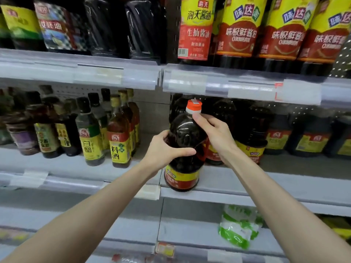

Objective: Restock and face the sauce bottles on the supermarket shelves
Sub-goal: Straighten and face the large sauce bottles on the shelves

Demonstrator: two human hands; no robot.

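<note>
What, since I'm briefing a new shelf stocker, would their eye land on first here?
First, the large dark sauce bottle with an orange-red cap at the front edge of the middle shelf, centre frame: the left hand grips its body and the right hand holds its neck just under the cap. Next, the bright yellow-and-red labelled bottles lining the top shelf at upper right.

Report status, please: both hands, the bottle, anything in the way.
Left hand grips dark sauce bottle; right hand pinches its neck. Upright at shelf edge, similar bottles close behind.
</note>
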